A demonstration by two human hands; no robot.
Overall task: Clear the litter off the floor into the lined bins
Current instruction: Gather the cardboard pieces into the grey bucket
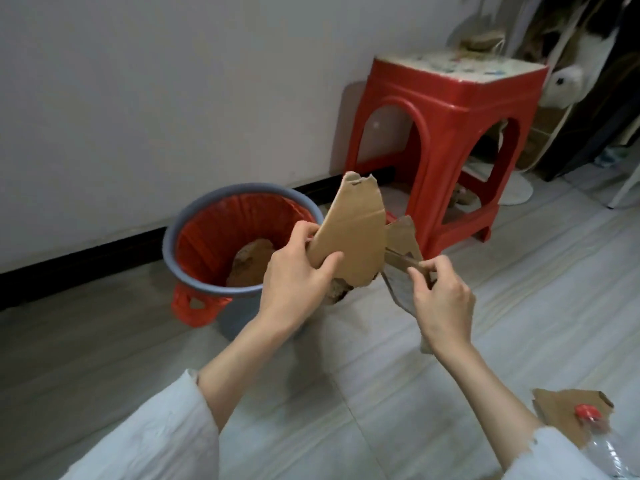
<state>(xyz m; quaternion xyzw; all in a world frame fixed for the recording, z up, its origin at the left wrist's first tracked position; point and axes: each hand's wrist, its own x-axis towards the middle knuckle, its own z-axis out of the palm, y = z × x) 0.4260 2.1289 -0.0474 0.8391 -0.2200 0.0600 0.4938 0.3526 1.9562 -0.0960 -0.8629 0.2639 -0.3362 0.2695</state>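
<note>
pale floor beside bin (194, 233): both hands (298, 271) grip torn cardboard (353, 237) between them.

— What does the bin look like?
— The grey bin (207, 289) stands by the wall, lined with a red bag (221, 230) whose handles hang over the near rim; brown crumpled litter (247, 266) lies at the bottom.
— And the cardboard?
— A torn brown cardboard piece (353, 233) is upright just beside the rim, a smaller torn scrap (403, 251) next to it. Another cardboard piece (568, 414) lies flat on the floor, touching a red-capped clear bottle (602, 445).
</note>
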